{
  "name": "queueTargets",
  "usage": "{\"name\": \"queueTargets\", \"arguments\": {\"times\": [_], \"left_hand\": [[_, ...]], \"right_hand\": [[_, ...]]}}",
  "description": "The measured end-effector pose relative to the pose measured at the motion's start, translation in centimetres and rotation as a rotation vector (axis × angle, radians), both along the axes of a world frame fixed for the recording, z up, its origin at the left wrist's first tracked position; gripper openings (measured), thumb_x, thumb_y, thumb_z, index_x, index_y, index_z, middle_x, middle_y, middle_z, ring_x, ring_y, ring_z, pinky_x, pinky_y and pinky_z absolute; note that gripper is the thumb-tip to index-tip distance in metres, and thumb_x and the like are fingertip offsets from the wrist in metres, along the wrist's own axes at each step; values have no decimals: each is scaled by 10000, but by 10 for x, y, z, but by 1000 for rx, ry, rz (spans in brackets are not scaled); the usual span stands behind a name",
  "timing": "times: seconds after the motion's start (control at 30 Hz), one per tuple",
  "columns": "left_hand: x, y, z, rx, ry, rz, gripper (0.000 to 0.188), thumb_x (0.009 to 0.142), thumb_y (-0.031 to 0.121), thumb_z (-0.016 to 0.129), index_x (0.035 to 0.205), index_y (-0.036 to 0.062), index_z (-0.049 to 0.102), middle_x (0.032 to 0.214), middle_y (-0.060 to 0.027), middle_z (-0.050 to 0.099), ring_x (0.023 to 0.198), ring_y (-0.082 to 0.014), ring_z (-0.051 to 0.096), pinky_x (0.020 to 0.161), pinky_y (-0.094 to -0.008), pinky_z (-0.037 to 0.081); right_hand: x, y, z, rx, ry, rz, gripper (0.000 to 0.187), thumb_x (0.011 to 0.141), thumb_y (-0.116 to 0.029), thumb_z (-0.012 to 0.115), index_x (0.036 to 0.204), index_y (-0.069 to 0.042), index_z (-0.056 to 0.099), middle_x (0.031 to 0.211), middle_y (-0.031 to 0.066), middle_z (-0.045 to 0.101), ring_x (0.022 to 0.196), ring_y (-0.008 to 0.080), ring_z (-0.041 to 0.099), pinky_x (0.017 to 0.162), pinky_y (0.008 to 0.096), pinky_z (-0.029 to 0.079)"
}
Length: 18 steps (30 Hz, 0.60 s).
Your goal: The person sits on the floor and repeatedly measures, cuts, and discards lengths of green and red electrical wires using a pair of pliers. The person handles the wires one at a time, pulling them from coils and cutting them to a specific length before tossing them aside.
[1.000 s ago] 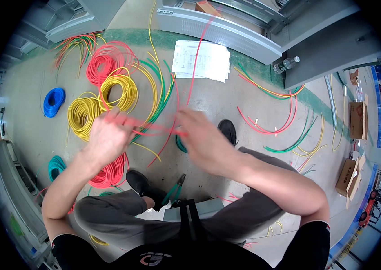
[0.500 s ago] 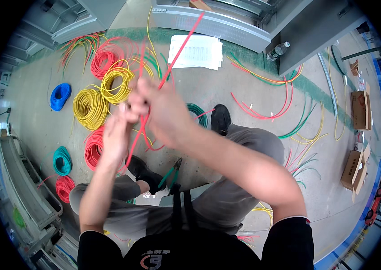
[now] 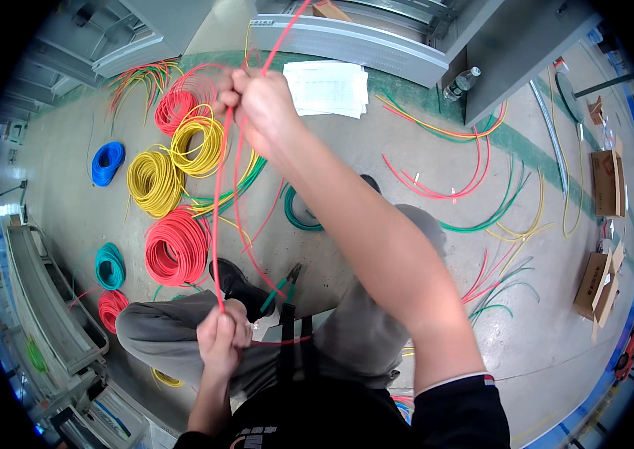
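Note:
A red wire [image 3: 218, 202] runs taut between my two hands. My left hand [image 3: 221, 334], low and close to my lap, is closed around its lower part. Higher up and farther off, my right hand [image 3: 257, 105] grips the same wire, whose upper end sticks out past the fist toward the grey cabinet. Another length of red wire hangs below the right hand in a loose bend. Green-handled pliers [image 3: 282, 287] lie by my shoe, below the hanging wire. Just left of the taut wire rests a red wire coil [image 3: 177, 247].
Yellow coils [image 3: 154, 182], a blue coil [image 3: 107, 164] and teal coil [image 3: 109, 266] lie on the floor at left. Papers [image 3: 326, 90] lie before the grey cabinet [image 3: 347, 46]. Cut wires [image 3: 436, 193], a plastic bottle [image 3: 462, 82] and cardboard boxes [image 3: 607, 183] are at right.
My hands were together in front of me; now they are apart. The left has come down toward my lap and the right has gone up and away, with the red wire stretched between.

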<state>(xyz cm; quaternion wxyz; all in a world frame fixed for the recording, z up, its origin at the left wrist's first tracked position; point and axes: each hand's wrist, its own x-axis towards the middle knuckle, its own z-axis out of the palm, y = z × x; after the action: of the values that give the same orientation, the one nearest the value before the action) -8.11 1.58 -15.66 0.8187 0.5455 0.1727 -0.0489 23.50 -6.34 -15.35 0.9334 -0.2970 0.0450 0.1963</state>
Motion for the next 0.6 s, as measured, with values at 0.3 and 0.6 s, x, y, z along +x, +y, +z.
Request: {"name": "queueTargets", "arguments": {"times": [0.3, 0.6], "left_hand": [[-80, -21, 32, -41, 112, -38, 390, 974, 339, 459, 829, -23, 445, 530, -22, 340, 419, -91, 273, 415, -261, 259], [-16, -12, 18, -26, 30, -47, 296, 1000, 310, 396, 927, 26, 440, 521, 28, 249, 383, -74, 199, 376, -254, 192]], "right_hand": [[28, 32, 7, -71, -83, 92, 153, 962, -84, 385, 916, 23, 484, 790, 112, 533, 549, 163, 518, 526, 365, 468], [-68, 17, 40, -380, -270, 265, 209, 959, -122, 421, 920, 48, 536, 691, 100, 543, 544, 185, 564, 494, 331, 455]]}}
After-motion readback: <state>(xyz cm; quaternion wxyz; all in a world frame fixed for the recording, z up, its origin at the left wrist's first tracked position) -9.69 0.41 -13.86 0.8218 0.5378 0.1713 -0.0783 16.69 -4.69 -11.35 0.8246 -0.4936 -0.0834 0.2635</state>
